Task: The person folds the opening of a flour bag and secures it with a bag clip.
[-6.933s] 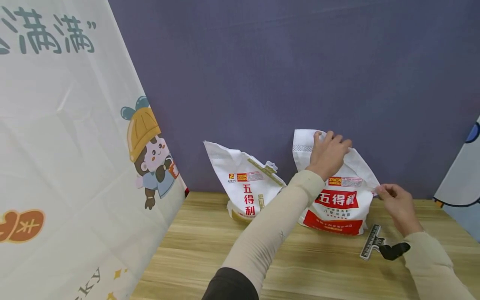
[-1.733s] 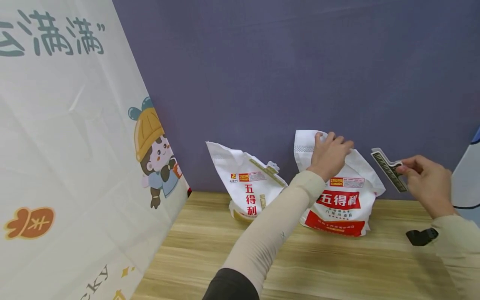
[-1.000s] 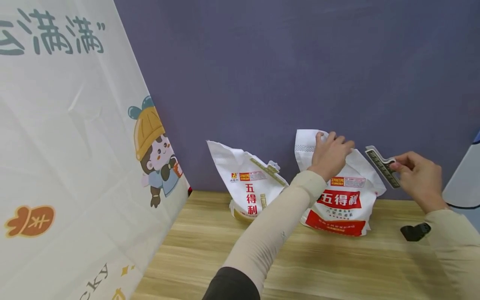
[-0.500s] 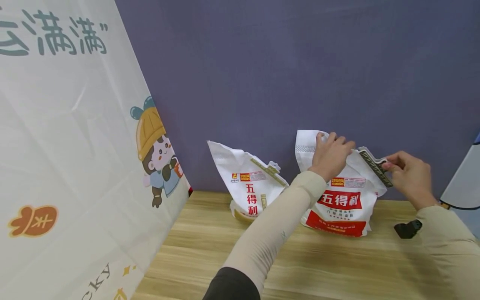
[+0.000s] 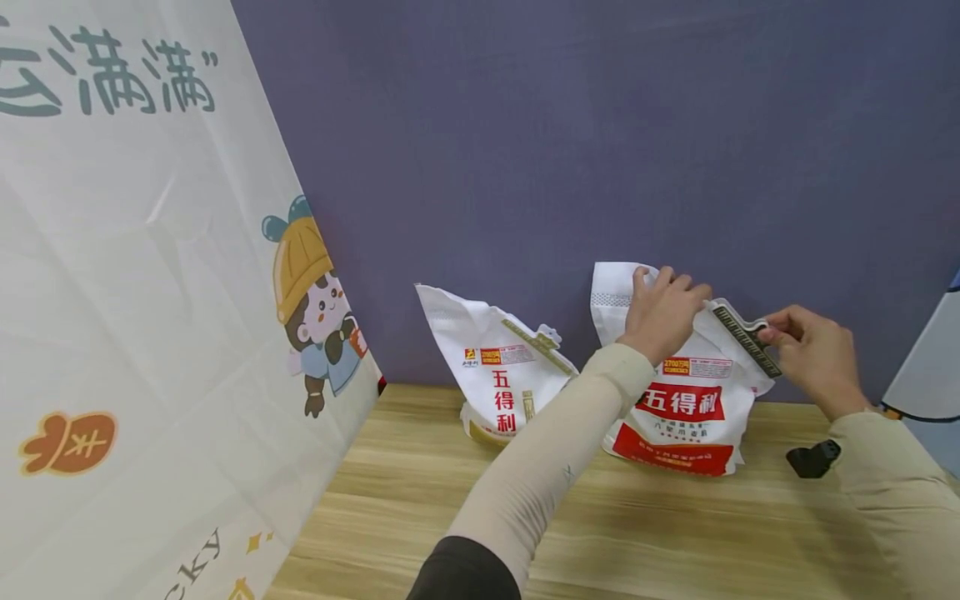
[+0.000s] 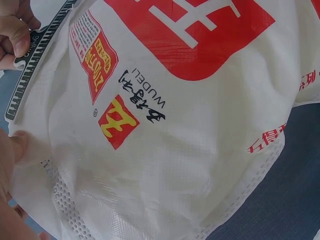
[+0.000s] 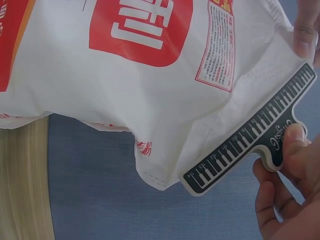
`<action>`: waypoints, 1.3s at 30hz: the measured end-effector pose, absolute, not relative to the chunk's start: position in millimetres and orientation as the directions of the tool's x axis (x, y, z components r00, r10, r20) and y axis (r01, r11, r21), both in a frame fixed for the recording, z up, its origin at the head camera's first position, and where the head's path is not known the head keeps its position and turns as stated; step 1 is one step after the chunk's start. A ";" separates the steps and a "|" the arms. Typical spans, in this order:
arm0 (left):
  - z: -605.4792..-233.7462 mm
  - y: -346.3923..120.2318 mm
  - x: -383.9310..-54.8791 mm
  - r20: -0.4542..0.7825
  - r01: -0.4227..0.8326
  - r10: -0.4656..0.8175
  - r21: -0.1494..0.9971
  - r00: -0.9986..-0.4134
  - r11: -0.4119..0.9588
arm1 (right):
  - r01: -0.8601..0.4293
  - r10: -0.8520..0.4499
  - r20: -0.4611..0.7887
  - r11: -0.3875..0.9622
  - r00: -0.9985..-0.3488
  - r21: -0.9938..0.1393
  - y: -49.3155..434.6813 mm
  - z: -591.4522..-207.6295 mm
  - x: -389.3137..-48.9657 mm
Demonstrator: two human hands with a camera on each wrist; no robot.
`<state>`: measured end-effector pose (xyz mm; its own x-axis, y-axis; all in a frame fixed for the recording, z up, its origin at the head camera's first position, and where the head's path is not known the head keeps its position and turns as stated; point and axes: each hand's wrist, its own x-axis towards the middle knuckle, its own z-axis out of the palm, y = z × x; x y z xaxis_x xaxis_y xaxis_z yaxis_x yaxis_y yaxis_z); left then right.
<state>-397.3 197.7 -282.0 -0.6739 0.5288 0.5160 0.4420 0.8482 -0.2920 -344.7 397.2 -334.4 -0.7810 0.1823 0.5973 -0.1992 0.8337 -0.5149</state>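
Note:
A white flour bag (image 5: 686, 429) with red printing stands upright on the table against the dark backdrop. My left hand (image 5: 666, 312) grips its folded-over top edge from above, thumb on the near side. At the right part of that edge lies a black-and-white bag clip (image 5: 748, 342) with a piano-key pattern. My right hand (image 5: 817, 358) pinches the clip's handle between thumb and fingers. In the right wrist view the clip (image 7: 250, 135) sits slantwise along the folded edge, over the bag. The bag's back is hidden.
Left of it stands a second white flour bag (image 5: 495, 387), a gold clip (image 5: 534, 340) on its slanted top. A white printed sheet (image 5: 150, 292) hangs at the left. The wooden table (image 5: 637, 533) runs across the front, below the dark blue backdrop (image 5: 525, 150).
My right hand first held the bag's right corner while the clip lay on the table. It then picked up the clip and brought it leftward onto the folded edge. My left hand stayed put.

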 end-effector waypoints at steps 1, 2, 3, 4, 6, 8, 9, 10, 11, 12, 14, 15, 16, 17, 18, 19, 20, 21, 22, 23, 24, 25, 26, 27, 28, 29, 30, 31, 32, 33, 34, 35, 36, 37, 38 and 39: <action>-282.4 197.8 -397.8 0.518 0.440 0.527 -0.293 -0.674 0.849 | -0.201 0.180 0.597 0.834 -0.782 -0.514 397.3 -335.0 -345.1; -282.8 197.9 -398.3 0.519 0.439 0.527 -0.293 -0.673 0.849 | -0.203 0.179 0.597 0.833 -0.782 -0.515 397.4 -335.5 -345.4; -283.1 198.1 -398.8 0.521 0.438 0.527 -0.295 -0.671 0.849 | -0.204 0.178 0.599 0.833 -0.781 -0.514 397.4 -335.9 -345.6; -283.4 198.1 -399.2 0.522 0.437 0.527 -0.297 -0.670 0.849 | -0.204 0.178 0.597 0.832 -0.782 -0.516 397.2 -336.4 -345.9; -283.8 198.2 -399.9 0.523 0.435 0.527 -0.300 -0.670 0.849 | -0.200 0.181 0.590 0.829 -0.787 -0.522 396.6 -337.3 -346.2; -284.1 198.4 -400.2 0.522 0.435 0.528 -0.300 -0.670 0.849 | -0.195 0.183 0.581 0.827 -0.793 -0.528 396.0 -338.1 -346.6; -284.2 198.4 -400.4 0.521 0.435 0.528 -0.300 -0.671 0.849 | -0.192 0.185 0.576 0.826 -0.796 -0.530 395.7 -338.3 -346.7; -284.1 198.3 -400.2 0.521 0.435 0.527 -0.299 -0.672 0.849 | -0.189 0.186 0.569 0.823 -0.801 -0.535 395.3 -338.5 -346.6; -284.1 198.2 -400.2 0.521 0.434 0.526 -0.299 -0.672 0.850 | -0.187 0.186 0.563 0.822 -0.805 -0.538 395.3 -338.6 -346.6; -284.1 198.1 -400.1 0.523 0.433 0.525 -0.299 -0.671 0.850 | -0.184 0.187 0.559 0.822 -0.808 -0.540 395.0 -338.8 -346.5; -284.0 198.0 -399.9 0.524 0.430 0.524 -0.300 -0.672 0.851 | -0.180 0.186 0.549 0.819 -0.814 -0.545 394.4 -339.3 -346.6; -283.9 198.0 -399.9 0.524 0.428 0.523 -0.301 -0.672 0.852 | -0.179 0.186 0.547 0.819 -0.816 -0.545 394.2 -339.7 -346.6; -283.9 198.0 -399.7 0.524 0.428 0.523 -0.303 -0.672 0.852 | -0.180 0.184 0.545 0.818 -0.818 -0.546 393.9 -340.1 -346.8; -283.8 198.0 -399.7 0.524 0.427 0.523 -0.303 -0.672 0.852 | -0.179 0.184 0.545 0.819 -0.818 -0.545 393.7 -340.5 -346.9; -283.6 198.2 -399.4 0.522 0.427 0.524 -0.304 -0.673 0.852 | -0.181 0.183 0.546 0.819 -0.817 -0.545 393.2 -340.9 -346.9; -283.5 198.2 -399.4 0.521 0.427 0.524 -0.304 -0.674 0.851 | -0.182 0.182 0.546 0.817 -0.818 -0.547 393.0 -341.2 -347.0; -283.3 198.2 -399.3 0.520 0.428 0.524 -0.304 -0.674 0.851 | -0.183 0.182 0.547 0.818 -0.817 -0.545 392.9 -341.5 -347.1; -283.1 198.3 -399.3 0.519 0.428 0.524 -0.303 -0.675 0.851 | -0.181 0.183 0.546 0.819 -0.818 -0.545 392.5 -341.7 -347.2; -282.9 198.3 -399.2 0.518 0.428 0.524 -0.303 -0.676 0.852 | -0.182 0.181 0.544 0.818 -0.819 -0.546 392.4 -341.9 -347.5; -282.7 198.2 -399.3 0.519 0.427 0.523 -0.303 -0.676 0.852 | -0.181 0.180 0.542 0.817 -0.821 -0.547 392.3 -342.0 -347.8; -282.6 198.1 -399.2 0.519 0.426 0.523 -0.303 -0.676 0.852 | -0.182 0.179 0.540 0.817 -0.823 -0.548 392.1 -342.0 -348.1; -282.4 197.9 -399.2 0.519 0.425 0.522 -0.304 -0.676 0.853 | -0.181 0.178 0.539 0.818 -0.823 -0.546 391.7 -342.1 -348.4; -282.3 197.8 -399.1 0.520 0.424 0.522 -0.305 -0.676 0.853 | -0.181 0.177 0.538 0.818 -0.824 -0.546 391.6 -342.1 -348.6; -282.1 197.7 -399.0 0.521 0.423 0.521 -0.305 -0.676 0.853 | -0.183 0.174 0.539 0.818 -0.824 -0.545 391.3 -342.1 -348.8; -282.1 197.7 -398.8 0.522 0.423 0.522 -0.306 -0.675 0.853 | -0.187 0.171 0.542 0.819 -0.823 -0.543 391.3 -342.1 -348.9; -282.0 197.7 -398.7 0.522 0.423 0.522 -0.307 -0.675 0.853 | -0.188 0.171 0.544 0.820 -0.821 -0.540 391.0 -342.1 -348.8; -282.0 197.7 -398.5 0.521 0.423 0.523 -0.307 -0.674 0.852 | -0.189 0.169 0.546 0.821 -0.821 -0.539 391.0 -342.1 -348.7; -281.9 197.8 -398.3 0.521 0.424 0.523 -0.307 -0.675 0.852 | -0.191 0.167 0.547 0.822 -0.820 -0.537 390.7 -342.1 -348.5; -281.9 197.8 -398.2 0.521 0.424 0.523 -0.306 -0.675 0.852 | -0.193 0.165 0.548 0.821 -0.820 -0.537 391.0 -342.0 -348.3; -281.9 197.8 -398.1 0.521 0.424 0.523 -0.306 -0.675 0.852 | -0.196 0.163 0.549 0.821 -0.820 -0.537 391.1 -342.0 -348.1; -282.0 197.8 -398.1 0.521 0.423 0.522 -0.307 -0.675 0.853 | -0.197 0.162 0.548 0.819 -0.821 -0.538 391.0 -342.1 -348.0; -282.0 197.8 -398.2 0.520 0.422 0.522 -0.307 -0.676 0.853 | -0.197 0.162 0.545 0.818 -0.823 -0.541 390.9 -342.1 -347.8; -282.2 197.7 -398.2 0.520 0.421 0.521 -0.307 -0.676 0.853 | -0.198 0.161 0.543 0.816 -0.824 -0.543 390.8 -342.2 -347.6; -282.3 197.7 -398.3 0.521 0.421 0.522 -0.308 -0.676 0.853 | -0.200 0.160 0.542 0.815 -0.825 -0.545 390.4 -342.3 -347.4; -282.4 197.7 -398.3 0.521 0.421 0.522 -0.308 -0.675 0.853 | -0.200 0.160 0.540 0.813 -0.826 -0.547 390.6 -342.3 -347.3; -282.5 197.8 -398.3 0.522 0.422 0.522 -0.308 -0.674 0.853 | -0.201 0.159 0.538 0.811 -0.828 -0.550 390.6 -342.3 -347.0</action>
<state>-398.3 197.8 -282.5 -0.6744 0.5222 0.5221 0.4219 0.8527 -0.3079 -347.0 390.6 -342.3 -0.8278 0.1592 0.5379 -0.2013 0.8107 -0.5497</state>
